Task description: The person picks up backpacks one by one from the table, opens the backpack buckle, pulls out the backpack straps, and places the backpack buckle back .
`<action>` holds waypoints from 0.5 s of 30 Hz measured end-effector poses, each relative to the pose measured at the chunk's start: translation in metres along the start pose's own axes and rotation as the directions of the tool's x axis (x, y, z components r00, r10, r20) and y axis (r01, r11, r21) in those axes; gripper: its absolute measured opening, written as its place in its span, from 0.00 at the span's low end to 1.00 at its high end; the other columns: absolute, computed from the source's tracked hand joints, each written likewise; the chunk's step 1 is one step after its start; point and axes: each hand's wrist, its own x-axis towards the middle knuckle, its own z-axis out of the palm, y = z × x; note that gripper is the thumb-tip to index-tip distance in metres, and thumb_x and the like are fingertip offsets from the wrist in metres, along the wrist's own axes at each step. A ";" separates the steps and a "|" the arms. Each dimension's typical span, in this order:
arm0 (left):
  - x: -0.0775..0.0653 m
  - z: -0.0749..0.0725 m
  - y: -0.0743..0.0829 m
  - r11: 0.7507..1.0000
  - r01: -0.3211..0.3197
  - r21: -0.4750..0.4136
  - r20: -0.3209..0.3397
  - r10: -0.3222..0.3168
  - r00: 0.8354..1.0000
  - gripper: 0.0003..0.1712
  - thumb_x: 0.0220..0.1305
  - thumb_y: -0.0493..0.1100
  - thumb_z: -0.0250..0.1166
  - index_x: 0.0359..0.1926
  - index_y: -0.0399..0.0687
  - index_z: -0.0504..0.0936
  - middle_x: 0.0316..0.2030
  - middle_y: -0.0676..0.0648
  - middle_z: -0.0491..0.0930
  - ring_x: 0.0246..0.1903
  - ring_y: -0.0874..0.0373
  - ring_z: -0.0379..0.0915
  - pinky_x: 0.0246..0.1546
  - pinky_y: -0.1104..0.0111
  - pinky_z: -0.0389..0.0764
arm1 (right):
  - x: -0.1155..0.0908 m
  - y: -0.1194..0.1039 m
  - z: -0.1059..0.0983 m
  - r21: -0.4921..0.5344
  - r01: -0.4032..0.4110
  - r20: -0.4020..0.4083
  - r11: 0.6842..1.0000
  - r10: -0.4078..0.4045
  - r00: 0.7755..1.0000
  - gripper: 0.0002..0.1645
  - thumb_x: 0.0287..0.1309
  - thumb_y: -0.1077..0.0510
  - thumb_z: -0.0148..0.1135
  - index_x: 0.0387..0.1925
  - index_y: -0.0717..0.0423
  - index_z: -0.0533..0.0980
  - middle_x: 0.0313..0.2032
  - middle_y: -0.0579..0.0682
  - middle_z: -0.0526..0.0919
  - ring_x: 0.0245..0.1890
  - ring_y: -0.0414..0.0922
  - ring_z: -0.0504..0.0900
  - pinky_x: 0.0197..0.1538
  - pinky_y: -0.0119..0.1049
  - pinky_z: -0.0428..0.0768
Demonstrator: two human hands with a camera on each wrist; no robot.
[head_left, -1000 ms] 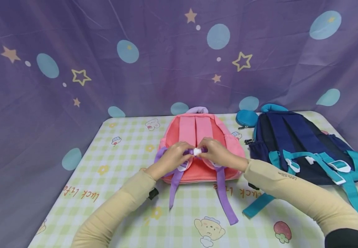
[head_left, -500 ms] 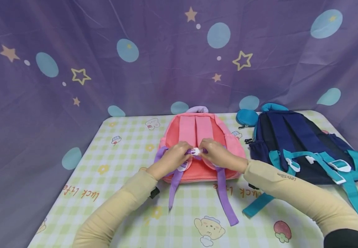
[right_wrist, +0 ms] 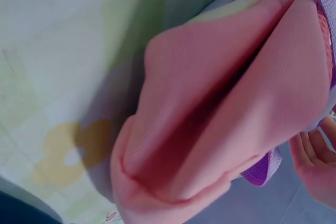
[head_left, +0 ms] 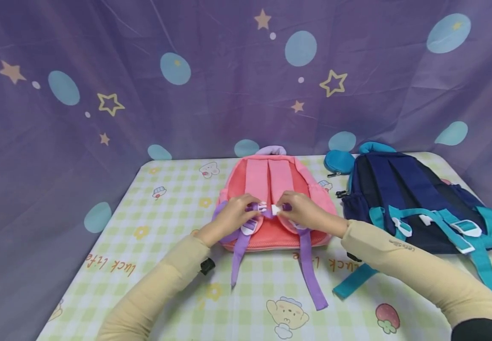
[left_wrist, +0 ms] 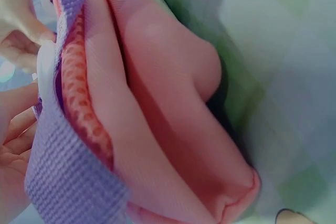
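A pink backpack [head_left: 323,201] lies on the table with its shoulder straps up. Above its back panel, my left hand [head_left: 231,215] pinches the white pronged half of a side-release buckle [head_left: 262,207] on purple webbing. Facing it, the white socket half [head_left: 275,209] is pinched in my right hand [head_left: 303,211]. A small gap separates the two halves. Two loose purple strap tails [head_left: 312,279] hang over the bag's lower edge. The left wrist view shows purple webbing [left_wrist: 73,177] beside the bag's pink side [left_wrist: 163,93]; in the right wrist view, fingers appear at the right edge.
A navy backpack [head_left: 399,184] with teal straps [head_left: 490,274] lies to the right, a round teal pouch [head_left: 339,162] at its upper left. Beneath both bags is a green checked tablecloth [head_left: 177,303]. A purple curtain [head_left: 228,113] hangs behind the table.
The buckle halves were together a second ago, with the prongs showing half a second ago. Now they are apart, the left hand drawn slightly left and the right hand slightly right.
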 end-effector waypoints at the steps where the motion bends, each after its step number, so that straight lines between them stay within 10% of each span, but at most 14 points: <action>1: -0.001 0.000 -0.001 1.000 0.009 -0.010 -0.008 -0.009 1.000 0.14 0.58 0.36 0.70 0.45 0.33 0.83 0.39 0.41 0.83 0.40 0.51 0.81 0.44 0.64 0.81 | -0.001 0.001 0.000 0.012 -0.004 -0.001 1.000 0.004 1.000 0.10 0.53 0.68 0.70 0.39 0.68 0.81 0.38 0.56 0.83 0.43 0.52 0.83 0.49 0.43 0.81; 15: -0.006 -0.012 -0.007 0.979 0.063 -0.192 -0.091 -0.082 0.992 0.14 0.57 0.31 0.69 0.46 0.29 0.82 0.41 0.37 0.83 0.40 0.47 0.82 0.43 0.63 0.82 | -0.006 0.010 0.000 0.104 -0.025 0.005 0.994 0.024 1.000 0.11 0.53 0.69 0.69 0.40 0.69 0.82 0.39 0.57 0.84 0.44 0.52 0.81 0.48 0.46 0.80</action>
